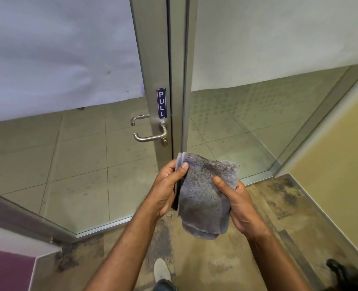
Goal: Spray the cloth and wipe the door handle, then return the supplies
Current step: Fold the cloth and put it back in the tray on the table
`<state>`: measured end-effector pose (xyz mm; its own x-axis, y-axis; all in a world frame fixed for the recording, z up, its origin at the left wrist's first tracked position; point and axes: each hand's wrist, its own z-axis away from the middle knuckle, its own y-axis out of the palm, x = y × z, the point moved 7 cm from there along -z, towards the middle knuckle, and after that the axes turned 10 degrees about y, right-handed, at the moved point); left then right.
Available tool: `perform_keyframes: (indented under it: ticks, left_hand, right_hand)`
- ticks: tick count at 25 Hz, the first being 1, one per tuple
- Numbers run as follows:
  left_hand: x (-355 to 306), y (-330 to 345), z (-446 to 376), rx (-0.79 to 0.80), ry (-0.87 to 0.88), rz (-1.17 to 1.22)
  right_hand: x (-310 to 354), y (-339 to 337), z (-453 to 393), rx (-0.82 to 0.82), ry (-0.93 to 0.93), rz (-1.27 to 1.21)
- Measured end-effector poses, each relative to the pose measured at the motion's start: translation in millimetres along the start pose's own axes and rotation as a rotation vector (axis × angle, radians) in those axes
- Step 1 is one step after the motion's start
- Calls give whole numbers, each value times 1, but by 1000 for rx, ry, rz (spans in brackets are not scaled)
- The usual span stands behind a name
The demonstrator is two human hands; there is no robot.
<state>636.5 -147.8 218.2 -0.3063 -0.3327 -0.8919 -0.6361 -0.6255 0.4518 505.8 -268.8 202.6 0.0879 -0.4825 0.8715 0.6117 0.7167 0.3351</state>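
Observation:
A folded grey cloth [204, 196] with dark stains hangs between both hands in front of a glass door. My left hand [166, 189] pinches its upper left corner with the thumb on top. My right hand [238, 203] grips its right edge, thumb pressed on the front. The metal lever door handle [149, 136] sits on the aluminium door frame above and left of the cloth, apart from it, under a blue PULL sticker [161, 103]. No spray bottle is in view.
The glass door [79, 154] stands on the left and a fixed glass panel [258, 133] on the right, both with frosted upper film. A yellow wall [337, 164] closes the right side. My shoe [162, 271] rests on worn brown flooring.

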Motion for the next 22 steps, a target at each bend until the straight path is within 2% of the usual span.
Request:
perform_keyframes:
  ticks: [5, 10, 13, 16, 20, 22]
  left_hand:
    - [11, 15, 7, -1, -33, -19]
    - [37, 24, 31, 168, -222, -141]
    - [33, 30, 39, 73, -198, -147]
    - [26, 35, 44, 14, -138, -129]
    - [22, 33, 54, -18, -123, -191]
    - [22, 31, 60, -10, -137, -215]
  right_hand:
    - [8, -13, 10, 11, 6, -83]
    - [16, -23, 19, 0, 54, -117]
    - [18, -28, 22, -26, 61, -132]
    - [11, -32, 33, 48, 59, -142]
    - [-9, -34, 51, 141, 101, 115]
    - [-11, -37, 55, 139, 75, 159]
